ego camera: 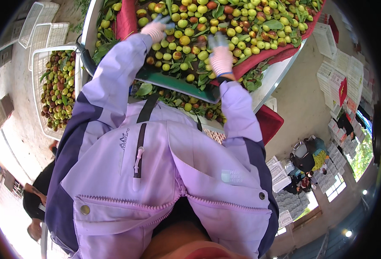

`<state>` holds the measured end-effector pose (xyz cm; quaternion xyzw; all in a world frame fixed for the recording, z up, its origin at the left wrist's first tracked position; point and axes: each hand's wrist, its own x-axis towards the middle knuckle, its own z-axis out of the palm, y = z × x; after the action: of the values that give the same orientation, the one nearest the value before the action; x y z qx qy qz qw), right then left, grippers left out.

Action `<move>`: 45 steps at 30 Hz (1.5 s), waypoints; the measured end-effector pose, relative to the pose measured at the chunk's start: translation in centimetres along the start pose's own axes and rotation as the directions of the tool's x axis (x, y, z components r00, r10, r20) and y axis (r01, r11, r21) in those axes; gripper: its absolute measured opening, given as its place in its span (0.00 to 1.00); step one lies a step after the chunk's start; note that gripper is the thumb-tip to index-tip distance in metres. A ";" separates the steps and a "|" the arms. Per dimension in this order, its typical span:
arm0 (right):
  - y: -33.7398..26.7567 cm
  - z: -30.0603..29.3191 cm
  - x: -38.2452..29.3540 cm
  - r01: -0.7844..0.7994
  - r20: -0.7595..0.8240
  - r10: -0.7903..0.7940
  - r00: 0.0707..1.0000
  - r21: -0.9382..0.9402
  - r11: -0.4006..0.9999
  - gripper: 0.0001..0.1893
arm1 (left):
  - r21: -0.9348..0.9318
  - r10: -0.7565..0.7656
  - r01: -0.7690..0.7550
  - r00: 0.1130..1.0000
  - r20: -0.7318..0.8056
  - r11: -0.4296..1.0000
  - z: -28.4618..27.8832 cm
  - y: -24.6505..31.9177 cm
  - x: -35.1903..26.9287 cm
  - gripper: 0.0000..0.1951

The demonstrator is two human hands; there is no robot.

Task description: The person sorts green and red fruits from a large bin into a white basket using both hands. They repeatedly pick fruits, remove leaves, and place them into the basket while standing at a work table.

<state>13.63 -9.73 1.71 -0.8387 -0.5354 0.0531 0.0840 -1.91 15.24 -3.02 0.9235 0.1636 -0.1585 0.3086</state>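
Observation:
Many green and reddish-brown jujubes (184,40) with loose leaves are spread over a sorting table that has red cloth (252,66) along its sides. My left hand (156,29), in a striped knitted glove with bluish fingers, reaches over the fruit at the upper left, its fingers spread and blurred. Gloved the same way, my right hand (221,55) is low over the fruit near the right-hand cloth; blur hides whether its fingers grip any. Between me and the fruit runs a green board (174,82) with a pale edge. More jujubes and leaves lie below that board.
At the left stands a white plastic crate (36,94) of jujubes, with other white crates (57,35) behind. A red bin (269,123) is beside the table's right side. Stacked crates (339,77) are farther right. One person (36,191) is at lower left; others are at far right.

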 end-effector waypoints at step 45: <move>1.1 -2.2 -0.8 -0.307 0.379 0.439 0.815 -0.360 0.881 0.22 | 0.338 -0.067 0.252 0.877 -0.476 0.907 -3.9 2.1 2.9 0.25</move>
<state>14.63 -11.07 3.63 -0.8957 -0.3653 0.1839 -0.1746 2.24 16.68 -0.16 0.9602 0.2733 0.0067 0.0576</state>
